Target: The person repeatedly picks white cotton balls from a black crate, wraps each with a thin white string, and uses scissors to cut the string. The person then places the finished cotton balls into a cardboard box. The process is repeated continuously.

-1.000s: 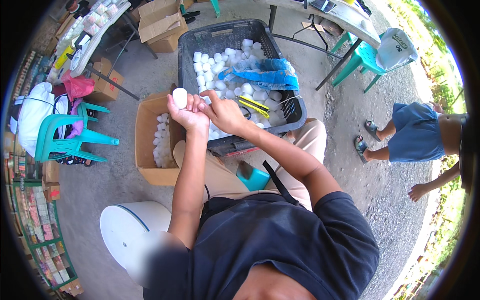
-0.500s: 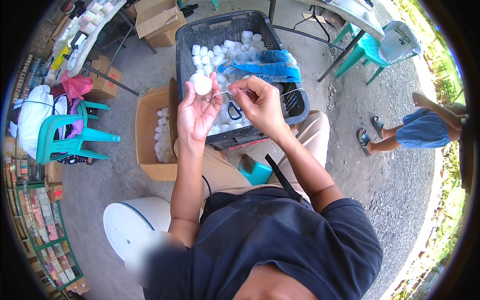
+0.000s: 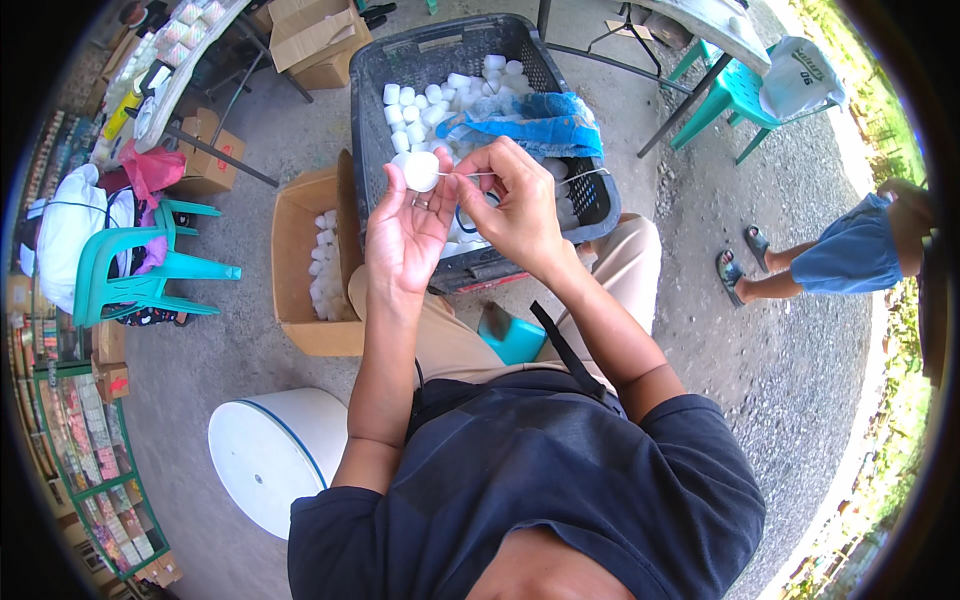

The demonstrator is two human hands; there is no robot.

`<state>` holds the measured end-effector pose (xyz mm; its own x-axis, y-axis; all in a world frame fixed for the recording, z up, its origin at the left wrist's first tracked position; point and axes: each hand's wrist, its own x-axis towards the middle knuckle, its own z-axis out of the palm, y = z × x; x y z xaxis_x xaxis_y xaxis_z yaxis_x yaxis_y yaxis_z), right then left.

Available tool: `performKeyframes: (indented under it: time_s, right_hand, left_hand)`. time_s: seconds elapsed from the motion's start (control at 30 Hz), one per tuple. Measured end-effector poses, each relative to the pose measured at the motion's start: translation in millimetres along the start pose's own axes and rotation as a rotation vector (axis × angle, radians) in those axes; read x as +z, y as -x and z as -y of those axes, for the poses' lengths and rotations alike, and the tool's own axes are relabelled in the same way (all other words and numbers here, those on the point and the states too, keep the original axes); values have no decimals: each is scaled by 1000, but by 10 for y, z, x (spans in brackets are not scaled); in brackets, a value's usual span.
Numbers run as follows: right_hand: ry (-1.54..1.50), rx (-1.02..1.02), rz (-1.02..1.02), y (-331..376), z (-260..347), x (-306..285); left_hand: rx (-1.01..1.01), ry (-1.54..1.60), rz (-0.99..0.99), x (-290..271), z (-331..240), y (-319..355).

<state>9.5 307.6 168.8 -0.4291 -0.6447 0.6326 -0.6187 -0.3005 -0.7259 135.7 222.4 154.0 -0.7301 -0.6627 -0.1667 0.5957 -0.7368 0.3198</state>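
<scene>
- Evidently, a smooth-looking, rounded white piece (image 3: 421, 171), material uncertain, sits between thumb and fingers of the palm-up left hand (image 3: 402, 232), above the black perforated plastic crate (image 3: 371, 130).
- Right hand (image 3: 527, 205): thumb and forefinger pinched on a thin white cord (image 3: 462, 175).
- Piece judged light, firm, possibly slippery; hold around its side.
- Cord judged limp.
</scene>
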Motion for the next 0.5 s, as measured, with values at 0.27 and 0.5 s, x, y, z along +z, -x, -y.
performKeyframes:
  time_s: [0.27, 0.5]
  right_hand:
    - [35, -95, -37, 48, -54, 75]
    - [85, 27, 31, 139, -43, 39]
  left_hand:
    - [123, -188, -11, 20, 101, 53]
    - [210, -358, -9, 8, 141, 84]
